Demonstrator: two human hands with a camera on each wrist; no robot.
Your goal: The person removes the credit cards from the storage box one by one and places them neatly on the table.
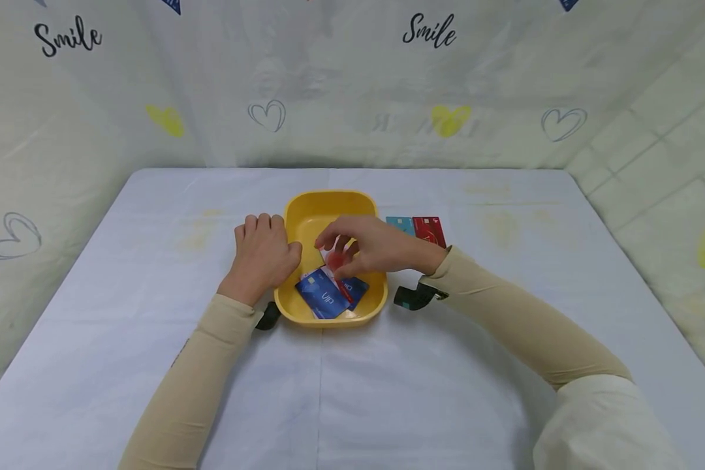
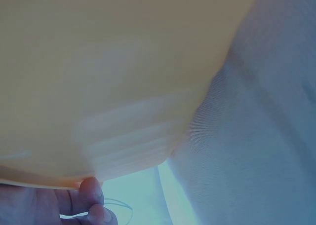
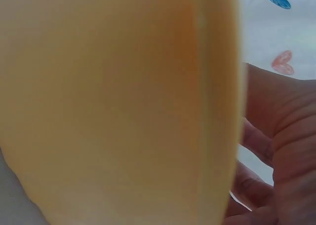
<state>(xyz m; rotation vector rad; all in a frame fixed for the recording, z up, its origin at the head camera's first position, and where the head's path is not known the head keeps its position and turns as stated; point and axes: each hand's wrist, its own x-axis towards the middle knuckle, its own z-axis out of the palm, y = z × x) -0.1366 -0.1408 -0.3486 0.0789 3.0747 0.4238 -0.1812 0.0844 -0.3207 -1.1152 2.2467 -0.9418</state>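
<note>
Tray [image 1: 330,205]: yellow, on the white tablecloth [image 1: 258,405]; best kept steady.
Left hand [image 1: 261,258]: gripping the left rim.
Right hand [image 1: 367,245]: bent-fingered over the tray, at the red-and-white card [image 1: 336,260]; cannot tell whether pinching.
Blue cards [image 1: 323,295]: overlapping inside, near end; probably easiest lifted singly, by an edge.
Teal and red cards [image 1: 427,228]: outside, right of the tray; best not nudged.
</note>
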